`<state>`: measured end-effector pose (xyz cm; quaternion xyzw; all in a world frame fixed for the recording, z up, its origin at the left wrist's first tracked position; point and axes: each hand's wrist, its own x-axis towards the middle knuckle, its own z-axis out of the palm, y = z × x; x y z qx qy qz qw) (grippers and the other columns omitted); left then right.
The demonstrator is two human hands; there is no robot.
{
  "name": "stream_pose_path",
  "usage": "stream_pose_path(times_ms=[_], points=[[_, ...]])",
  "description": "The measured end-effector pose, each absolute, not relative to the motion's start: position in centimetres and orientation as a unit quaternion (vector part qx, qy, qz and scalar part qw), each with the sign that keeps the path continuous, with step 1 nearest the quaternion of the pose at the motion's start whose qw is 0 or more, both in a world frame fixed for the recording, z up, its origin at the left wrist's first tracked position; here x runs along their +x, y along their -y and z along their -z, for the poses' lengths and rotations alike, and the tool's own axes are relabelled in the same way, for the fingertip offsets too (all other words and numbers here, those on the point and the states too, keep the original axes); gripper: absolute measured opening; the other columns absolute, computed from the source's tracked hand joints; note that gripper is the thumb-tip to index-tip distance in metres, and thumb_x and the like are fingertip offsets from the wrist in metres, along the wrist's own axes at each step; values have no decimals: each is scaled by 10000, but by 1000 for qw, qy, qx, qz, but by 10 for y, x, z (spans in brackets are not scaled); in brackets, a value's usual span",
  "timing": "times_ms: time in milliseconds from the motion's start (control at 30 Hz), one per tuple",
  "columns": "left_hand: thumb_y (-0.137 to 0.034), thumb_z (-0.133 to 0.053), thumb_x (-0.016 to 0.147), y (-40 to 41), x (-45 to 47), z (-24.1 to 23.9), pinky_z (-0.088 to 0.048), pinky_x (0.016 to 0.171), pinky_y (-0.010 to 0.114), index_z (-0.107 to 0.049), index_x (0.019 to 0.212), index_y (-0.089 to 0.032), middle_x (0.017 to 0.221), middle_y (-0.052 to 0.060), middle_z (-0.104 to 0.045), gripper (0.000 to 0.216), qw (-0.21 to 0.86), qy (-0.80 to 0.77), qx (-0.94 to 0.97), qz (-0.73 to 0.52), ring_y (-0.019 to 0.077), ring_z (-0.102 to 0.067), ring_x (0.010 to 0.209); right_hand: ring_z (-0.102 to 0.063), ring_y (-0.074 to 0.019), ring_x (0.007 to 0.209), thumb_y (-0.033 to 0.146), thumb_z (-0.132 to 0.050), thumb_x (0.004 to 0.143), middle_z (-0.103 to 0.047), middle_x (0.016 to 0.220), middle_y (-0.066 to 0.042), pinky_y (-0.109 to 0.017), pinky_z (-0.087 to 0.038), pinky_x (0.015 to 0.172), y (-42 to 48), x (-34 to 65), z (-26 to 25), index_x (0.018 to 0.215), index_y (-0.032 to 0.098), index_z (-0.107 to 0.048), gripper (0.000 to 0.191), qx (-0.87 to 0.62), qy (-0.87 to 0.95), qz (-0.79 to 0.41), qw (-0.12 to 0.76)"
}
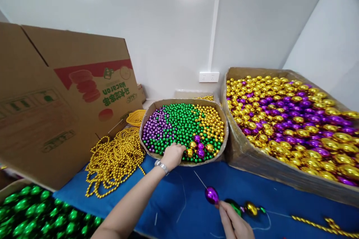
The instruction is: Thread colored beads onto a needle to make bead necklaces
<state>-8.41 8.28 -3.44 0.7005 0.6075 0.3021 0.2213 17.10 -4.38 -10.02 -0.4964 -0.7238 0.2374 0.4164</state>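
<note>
Left hand (173, 156), grip unclear, at bead box (182, 102) — purple bead (211, 195) tight in right hand (235, 222)

You have the bead tray (153, 107) mid-frame, strands (117, 157) left of it, a bauble box (246, 155) right, a carton (64, 119) far left.

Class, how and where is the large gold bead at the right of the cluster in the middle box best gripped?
I'd pinch the large gold bead by opposite sides, coming from above: it is round, sits among smaller beads with its top exposed, and the box's rim surrounds them. Large purple beads lie to its left.
</note>
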Motion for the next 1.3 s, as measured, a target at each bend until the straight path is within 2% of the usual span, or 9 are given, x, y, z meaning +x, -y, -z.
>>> stream_pose_path(times_ms=[100, 200, 300, 433, 667, 867, 1033, 1167, 1300], points=[[-232, -596, 765, -75, -83, 30, -445, 780, 342, -644, 859, -189, 847, 66, -655, 114, 248, -603, 680, -336, 225, -593, 843, -700, -189, 817, 486, -372, 918, -727, 911, -89, -176, -552, 680, 44, 172, 102, 989, 199, -666, 417, -488, 732, -240, 410], [-338, -541, 835, -58, -79, 26, -489, 713, 314, -613, 968, -154, 868, 77, -659, 238, 420, -536, 582, -445, 185, -630, 767, -701, -187, 814, 454, -359, 930, -724, 919, -100, -177, -550, 679, 45, 171, 103, 990, 190, -654, 400, -487, 734, -223, 418], [-304, -654, 775, -36, -69, 25, -502, 710, 289, -623, 953, -131, 913, 88, -664, 249, 618, -407, 411, -532, 161, -640, 759, -702, -182, 799, 408, -369, 935, -726, 908, -94, -185, -553, 680, 44, 168, 102, 993, 186, -643, 358, -478, 739, -192, 434], [-242, -693, 751, -18, -55, 25, -508, 682, 258, -650, 924, -111, 895, 95, -673, 221, 680, -366, 337, -539, 143, -640, 730, -704, -167, 770, 334, -366, 943, -726, 876, -86, -183, -551, 683, 44, 165, 100, 988, 170, -626, 310, -459, 752, -149, 449], [-250, -670, 774, -12, -48, 25, -512, 674, 259, -660, 955, -95, 922, 124, -677, 238, 684, -359, 356, -526, 144, -641, 719, -702, -153, 753, 265, -368, 944, -723, 884, -77, -178, -548, 683, 45, 167, 98, 984, 166, -603, 258, -454, 770, -91, 440], [-272, -695, 748, -6, -46, 23, -504, 683, 259, -664, 959, -113, 916, 106, -681, 266, 639, -391, 444, -491, 137, -631, 721, -699, -168, 757, 261, -361, 944, -717, 868, -63, -221, -554, 675, 45, 166, 106, 1012, 186, -582, 243, -446, 779, -55, 437], [-291, -726, 706, 5, -31, 44, -489, 607, 238, -640, 944, -147, 859, 68, -694, 291, 649, -404, 459, -452, 129, -618, 664, -693, -157, 715, 271, -328, 955, -704, 848, -67, -218, -547, 615, 50, 156, 123, 1013, 185, -528, 225, -491, 755, -120, 418], [-364, -617, 794, 12, -24, 61, -483, 614, 244, -678, 831, -123, 841, 88, -700, 252, 548, -476, 541, -425, 144, -621, 673, -688, -156, 700, 266, -296, 959, -694, 837, -62, -224, -546, 595, 55, 162, 137, 1001, 191, -516, 235, -513, 758, -149, 373], [-317, -579, 829, 15, -25, 52, -487, 745, 271, -691, 854, -158, 914, 79, -701, 196, 423, -473, 651, -417, 175, -638, 830, -663, -205, 902, 284, -339, 942, -668, 1005, -95, -307, -554, 714, 54, 174, 129, 1096, 193, -529, 261, -528, 760, -121, 360]])
